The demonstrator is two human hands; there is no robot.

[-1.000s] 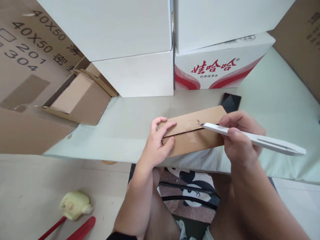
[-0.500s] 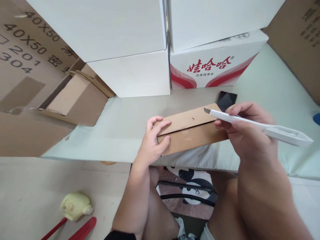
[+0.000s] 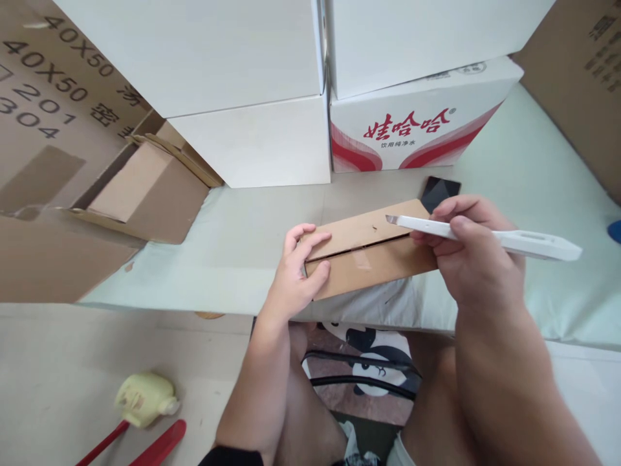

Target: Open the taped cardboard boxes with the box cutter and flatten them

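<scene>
A small brown cardboard box (image 3: 373, 262) rests near the front edge of the pale green surface, a dark seam running along its top between two flaps. My left hand (image 3: 299, 268) grips the box's left end, fingers on the far flap and thumb on the near one. In my right hand (image 3: 478, 249) is a white utility knife (image 3: 526, 243), its short blade out over the far flap and pointing left. Whether the blade touches the cardboard I cannot tell. The right fingers hide part of the box's right end.
White cartons (image 3: 272, 142) stand behind, beside a white carton with red lettering (image 3: 412, 129). A black phone (image 3: 440, 193) lies past the box. An open cardboard box (image 3: 160, 194) is at left. On the floor lie a yellow bottle (image 3: 145, 400) and red-handled items (image 3: 162, 443).
My right hand has moved slightly left with the utility knife, so the blade sits further left over the box. The left hand stays on the box's left end.
</scene>
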